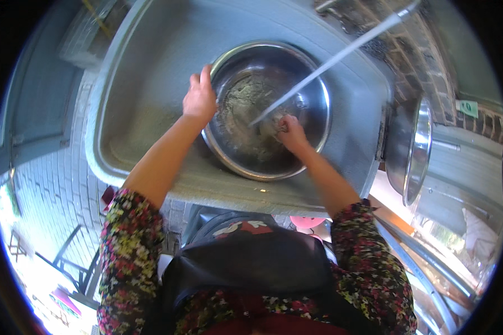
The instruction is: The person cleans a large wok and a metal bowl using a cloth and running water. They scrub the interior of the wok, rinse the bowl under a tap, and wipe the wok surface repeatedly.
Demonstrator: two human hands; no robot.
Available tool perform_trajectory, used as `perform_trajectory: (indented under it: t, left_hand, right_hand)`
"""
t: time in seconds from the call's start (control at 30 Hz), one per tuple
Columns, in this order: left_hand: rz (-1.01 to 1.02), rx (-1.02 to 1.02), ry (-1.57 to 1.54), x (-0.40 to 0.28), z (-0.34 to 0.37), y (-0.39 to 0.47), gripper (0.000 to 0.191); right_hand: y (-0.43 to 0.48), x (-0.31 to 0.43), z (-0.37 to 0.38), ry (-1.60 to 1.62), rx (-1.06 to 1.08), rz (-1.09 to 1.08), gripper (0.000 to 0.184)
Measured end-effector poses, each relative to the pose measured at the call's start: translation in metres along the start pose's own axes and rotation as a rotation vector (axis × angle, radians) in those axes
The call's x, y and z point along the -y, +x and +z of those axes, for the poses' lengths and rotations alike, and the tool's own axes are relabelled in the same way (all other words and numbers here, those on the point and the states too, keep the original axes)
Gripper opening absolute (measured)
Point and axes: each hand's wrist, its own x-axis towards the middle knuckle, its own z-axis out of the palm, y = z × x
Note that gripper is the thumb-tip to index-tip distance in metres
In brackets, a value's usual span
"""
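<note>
A large round stainless steel basin (pixel 268 167) stands inside a grey stone-like sink (pixel 151 138). My left hand (pixel 200 97) grips the basin's left rim. Inside the basin, my right hand (pixel 291 133) is curled over a small wad of something I cannot identify, at the right of the bottom. A stream of water (pixel 327 63) runs slantwise from a spout (pixel 410 11) at the upper right and lands near the basin's middle, left of my right hand. Murky, foamy water or residue (pixel 247 96) covers part of the basin's bottom.
Beyond the sink's right edge, another steel basin (pixel 417 155) stands tilted on its side. A brick wall (pixel 427 71) rises behind the spout. Long pipes or poles (pixel 431 255) lie at the lower right. Below the sink's front edge are a dark tub and a pink object (pixel 307 222).
</note>
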Motion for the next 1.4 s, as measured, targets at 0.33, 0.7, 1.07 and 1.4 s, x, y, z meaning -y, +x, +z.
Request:
perform_trajectory:
  t: [0.33, 0.7, 1.07, 1.4]
  left_hand:
    - [0.08, 0.004, 0.267, 0.003, 0.006, -0.015, 0.075]
    - [0.038, 0.04, 0.391, 0.007, 0.008, -0.007, 0.079]
    - [0.028, 0.113, 0.509, 0.007, 0.008, -0.005, 0.085]
    - [0.259, 0.099, 0.53, -0.075, 0.012, -0.047, 0.055]
  right_hand:
    - [0.071, 0.105, 0.044, -0.158, -0.054, -0.337, 0.039]
    - [-0.146, 0.026, -0.19, 2.08, -0.843, -0.1, 0.043]
    - [-0.224, -0.082, -0.241, 1.781, -1.31, 0.53, 0.034]
    - [-0.298, -0.217, -0.294, 1.673, -1.292, 0.524, 0.046]
